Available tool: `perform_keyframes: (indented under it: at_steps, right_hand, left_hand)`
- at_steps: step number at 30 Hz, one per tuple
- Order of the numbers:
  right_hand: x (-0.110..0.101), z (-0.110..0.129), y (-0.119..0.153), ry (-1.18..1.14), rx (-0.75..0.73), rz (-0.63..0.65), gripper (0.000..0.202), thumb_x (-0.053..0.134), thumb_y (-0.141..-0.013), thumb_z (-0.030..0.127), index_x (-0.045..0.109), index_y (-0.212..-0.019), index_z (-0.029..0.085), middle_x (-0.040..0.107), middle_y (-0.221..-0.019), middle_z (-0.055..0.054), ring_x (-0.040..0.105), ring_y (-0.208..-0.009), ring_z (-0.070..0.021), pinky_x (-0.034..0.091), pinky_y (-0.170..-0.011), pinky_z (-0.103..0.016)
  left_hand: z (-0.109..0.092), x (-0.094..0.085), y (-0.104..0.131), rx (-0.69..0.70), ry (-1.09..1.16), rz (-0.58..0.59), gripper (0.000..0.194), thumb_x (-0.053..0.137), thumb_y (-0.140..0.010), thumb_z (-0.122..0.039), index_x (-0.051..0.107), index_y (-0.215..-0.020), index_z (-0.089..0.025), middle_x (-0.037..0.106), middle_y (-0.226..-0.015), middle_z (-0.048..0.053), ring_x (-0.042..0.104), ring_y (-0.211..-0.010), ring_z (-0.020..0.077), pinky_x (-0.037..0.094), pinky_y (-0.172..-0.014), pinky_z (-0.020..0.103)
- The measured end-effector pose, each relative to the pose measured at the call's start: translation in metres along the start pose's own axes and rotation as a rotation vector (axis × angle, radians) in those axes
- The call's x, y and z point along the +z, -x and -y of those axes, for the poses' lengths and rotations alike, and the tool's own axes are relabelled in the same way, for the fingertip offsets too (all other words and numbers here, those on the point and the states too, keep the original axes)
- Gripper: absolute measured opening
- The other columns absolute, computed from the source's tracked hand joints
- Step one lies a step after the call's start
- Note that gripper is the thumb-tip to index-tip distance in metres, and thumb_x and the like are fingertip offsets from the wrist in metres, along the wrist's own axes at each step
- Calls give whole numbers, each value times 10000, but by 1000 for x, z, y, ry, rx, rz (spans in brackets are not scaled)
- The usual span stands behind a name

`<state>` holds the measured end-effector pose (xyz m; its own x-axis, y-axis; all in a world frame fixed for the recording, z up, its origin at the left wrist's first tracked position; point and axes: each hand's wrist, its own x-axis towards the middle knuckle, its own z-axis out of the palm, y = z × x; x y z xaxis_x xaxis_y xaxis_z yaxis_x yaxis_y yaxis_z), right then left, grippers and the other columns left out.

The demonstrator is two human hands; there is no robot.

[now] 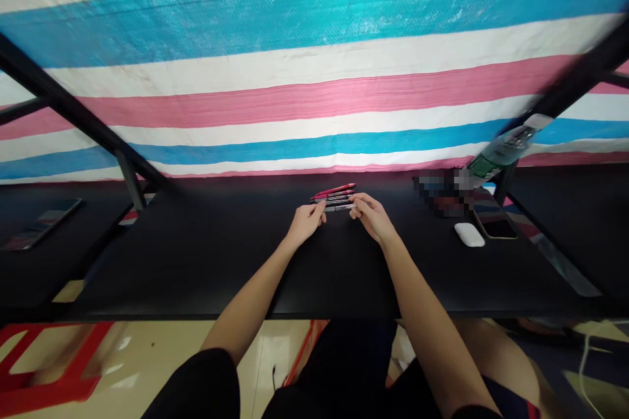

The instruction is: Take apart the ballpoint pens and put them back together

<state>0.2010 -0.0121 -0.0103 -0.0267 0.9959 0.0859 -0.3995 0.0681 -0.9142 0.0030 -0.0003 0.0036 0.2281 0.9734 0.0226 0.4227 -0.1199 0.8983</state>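
Several pens lie side by side on the black table (216, 249), roughly crosswise, with a red pen (337, 190) at the back. Nearest to me is a clear and grey pen (339, 208), held between my two hands. My left hand (308, 219) pinches its left end with thumb and fingers. At its right end, my right hand (369, 213) has its fingers closed on the same pen. Dark and silvery pens (339, 196) rest just beyond it, partly behind my fingers.
A plastic bottle (501, 154) leans at the back right. Near it are a blurred dark object (442, 193), a white earphone case (469, 234) and a phone (496, 222). Black frame bars stand on both sides; a striped sheet hangs behind. Red stools (59, 373) are below left.
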Motion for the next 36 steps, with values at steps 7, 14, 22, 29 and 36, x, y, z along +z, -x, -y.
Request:
perform_keyframes:
  at_steps: [7,14,22,29,36]
  right_hand:
    - [-3,-1,-1,3,-10,14,216,778,-742,397,720,-857,223,488,-637,37,449,-586,-105,406,-616,-295]
    - [-6,-3,-1,-30,-6,49,201,768,-757,369,712,-888,227,511,-612,37,494,-611,-123,428,-644,-302]
    - [-4,0,1,-16,27,45,194,764,-757,370,708,-858,213,570,-645,17,516,-627,-128,429,-638,-294]
    - [-6,-2,1,22,15,78,199,734,-784,384,710,-901,225,569,-658,20,523,-628,-132,435,-662,-307]
    - [-6,-2,1,13,24,82,187,726,-792,375,711,-907,229,573,-663,18,531,-631,-135,436,-666,-309]
  left_hand:
    - [-3,3,3,196,177,18,239,658,-794,-360,595,-927,-171,598,-741,-13,535,-650,111,410,-626,222]
    - [-4,3,4,159,90,34,257,558,-873,-404,630,-838,-160,543,-643,-19,493,-584,107,394,-587,233]
    - [-5,2,5,185,53,62,302,506,-905,-407,635,-800,-156,539,-625,-15,491,-564,108,395,-578,236]
    - [-6,2,6,225,29,55,251,534,-895,-374,635,-809,-162,562,-642,-15,512,-595,110,407,-615,234]
    - [-5,1,6,234,18,35,240,549,-887,-376,641,-820,-164,566,-643,-18,513,-603,113,404,-618,234]
